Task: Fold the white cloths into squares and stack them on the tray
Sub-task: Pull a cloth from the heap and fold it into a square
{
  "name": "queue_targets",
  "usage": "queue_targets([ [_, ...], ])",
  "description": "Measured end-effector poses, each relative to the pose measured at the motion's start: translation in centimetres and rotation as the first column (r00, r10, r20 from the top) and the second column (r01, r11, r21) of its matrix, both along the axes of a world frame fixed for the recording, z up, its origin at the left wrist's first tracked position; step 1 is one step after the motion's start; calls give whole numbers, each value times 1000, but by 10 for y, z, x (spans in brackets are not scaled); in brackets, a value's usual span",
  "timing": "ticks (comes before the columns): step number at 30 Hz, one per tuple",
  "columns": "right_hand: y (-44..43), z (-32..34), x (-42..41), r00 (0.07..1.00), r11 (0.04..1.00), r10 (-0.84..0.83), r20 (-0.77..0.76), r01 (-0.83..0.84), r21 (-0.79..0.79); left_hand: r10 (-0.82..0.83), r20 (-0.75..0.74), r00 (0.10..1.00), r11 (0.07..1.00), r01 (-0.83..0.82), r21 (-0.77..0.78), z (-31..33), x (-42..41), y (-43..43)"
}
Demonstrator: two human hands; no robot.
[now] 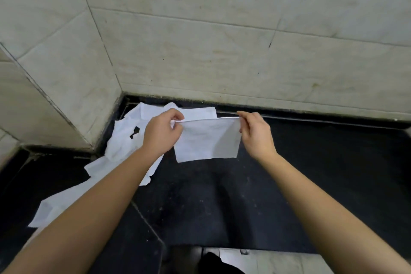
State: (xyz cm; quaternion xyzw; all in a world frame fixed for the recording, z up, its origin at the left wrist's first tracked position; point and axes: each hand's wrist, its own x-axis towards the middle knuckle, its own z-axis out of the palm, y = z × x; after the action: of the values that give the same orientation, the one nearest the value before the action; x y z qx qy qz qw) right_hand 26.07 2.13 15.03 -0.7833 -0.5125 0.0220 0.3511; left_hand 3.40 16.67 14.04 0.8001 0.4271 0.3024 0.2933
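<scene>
A white cloth [206, 140] hangs doubled over above the black counter, its top edge stretched level between my hands. My left hand [162, 132] pinches its left top corner and my right hand [255, 133] pinches its right top corner. Behind and left of it, several crumpled white cloths [124, 140] lie in a loose heap in the counter's corner. One more white cloth [51, 209] lies spread further forward, under my left forearm. No tray is in view.
The black stone counter [311, 173] runs to a tiled wall [222, 51] at the back and a tiled corner at the left. Its front edge drops to a pale floor [278, 262] at the bottom.
</scene>
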Motion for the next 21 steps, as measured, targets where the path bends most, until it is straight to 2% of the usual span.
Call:
queue_targets([
  [2, -5, -3, 9, 988, 996, -87, -127, 90, 18, 49, 90, 995, 989, -36, -145, -3, 14, -4],
  [5, -10, -6, 22, 954, 987, -159, -253, 163, -5, 61, 89, 994, 972, -39, -233, -6, 31, -10],
  [7, -17, -8, 27, 970, 987, -153, -191, 158, 8, 50, 53, 997, 972, -36, -234, -4, 37, -13],
  [10, -30, -17, 30, 996, 997, -79, -45, 79, 4, 13, 7, 1000, 992, -12, -129, -7, 36, -17],
  [13, -51, -44, 27, 1000, 999, 16, -19, -16, -41, -54, -84, 995, 998, 50, -43, -29, 24, -29],
  [15, -67, -74, 22, 997, 989, 67, -36, -71, -131, -121, -191, 974, 993, 119, -23, -57, 8, -42],
  [17, -86, -106, 14, 992, 949, 118, -50, -127, -288, -203, -285, 937, 978, 205, -22, -90, -13, -63],
  [19, -106, -133, 1, 982, 847, 167, -92, -191, -495, -267, -405, 875, 962, 270, -52, -124, -35, -88],
  [21, -126, -153, -14, 964, 700, 226, -139, -260, -666, -329, -513, 793, 943, 303, -138, -150, -55, -116],
])
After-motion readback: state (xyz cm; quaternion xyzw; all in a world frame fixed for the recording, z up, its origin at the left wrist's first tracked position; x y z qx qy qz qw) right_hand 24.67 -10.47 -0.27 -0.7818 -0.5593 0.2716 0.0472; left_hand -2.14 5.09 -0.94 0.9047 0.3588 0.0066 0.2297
